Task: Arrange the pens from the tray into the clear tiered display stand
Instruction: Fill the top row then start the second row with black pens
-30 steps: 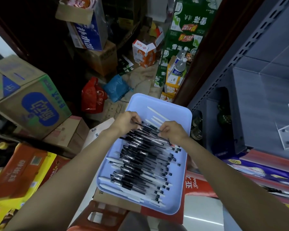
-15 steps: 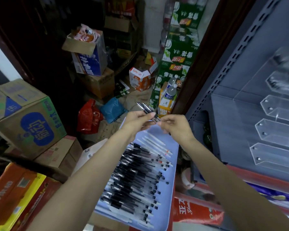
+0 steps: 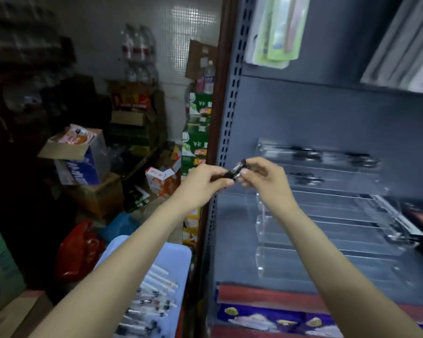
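Observation:
A small bunch of black pens (image 3: pixel 235 171) is held between my left hand (image 3: pixel 204 182) and my right hand (image 3: pixel 264 178), raised at chest height just left of the clear tiered display stand (image 3: pixel 327 215). The stand sits on a grey shelf; a few dark pens lie blurred in its upper tiers, and the lower tiers look bare. The light blue tray (image 3: pixel 178 259) is below at the bottom centre, with several pens (image 3: pixel 152 303) still lying in it, partly hidden by my left forearm.
A grey perforated shelf upright (image 3: pixel 226 132) and a dark wooden post stand between tray and stand. Cardboard boxes (image 3: pixel 93 189), a red bag (image 3: pixel 76 250) and green cartons (image 3: pixel 195 142) crowd the floor at left. Packaged goods (image 3: pixel 274 320) lie on the shelf below the stand.
Both hands lifted a bunch of pens out of the tray and carried it up and to the right, toward the display stand. The view swung upward from the tray to the shelf.

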Demonstrator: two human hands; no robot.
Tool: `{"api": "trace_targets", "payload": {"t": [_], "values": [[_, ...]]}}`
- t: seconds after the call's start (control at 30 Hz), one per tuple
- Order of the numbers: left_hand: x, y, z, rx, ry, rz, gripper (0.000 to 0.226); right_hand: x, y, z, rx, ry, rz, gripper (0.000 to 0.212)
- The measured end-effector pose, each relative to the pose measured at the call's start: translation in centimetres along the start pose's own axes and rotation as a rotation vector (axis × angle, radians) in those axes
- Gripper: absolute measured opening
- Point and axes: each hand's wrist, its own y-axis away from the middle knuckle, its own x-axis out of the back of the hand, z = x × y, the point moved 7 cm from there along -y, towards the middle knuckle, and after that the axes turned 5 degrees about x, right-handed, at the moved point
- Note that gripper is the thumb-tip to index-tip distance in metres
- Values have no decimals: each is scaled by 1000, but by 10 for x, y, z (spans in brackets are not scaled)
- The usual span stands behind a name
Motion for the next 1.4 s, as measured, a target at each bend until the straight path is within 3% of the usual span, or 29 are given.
{"api": "trace_targets", "payload": {"t": [0.23, 0.4, 0.53, 0.73, 0.97, 1.13, 1.27, 1.4], "values": [[-33, -32, 66, -72, -135, 182, 16, 141, 0, 16, 17, -123, 324, 17], [-47, -45, 95, -77, -214, 306, 22, 195, -14, 37, 3, -107, 382, 19], [-63, -57, 95, -6, -223, 301, 15, 204, -34, 56, -34, 69, 292, 24], [-71, -62, 97, 21, -249, 299, 38, 196, -53, 70, -48, 308, 21, 11], [-66, -67, 89, 74, -133, 372, 14, 177, -58, 69, -32, 553, -199, 17], [-72, -72, 87, 86, -115, 336, 14, 172, -60, 68, -42, 607, -248, 21], [-77, -75, 88, 79, -144, 301, 18, 176, -60, 66, -5, 560, -222, 18], [-90, -80, 96, 31, -193, 238, 20, 185, -56, 54, 29, 153, -98, 16]]}}
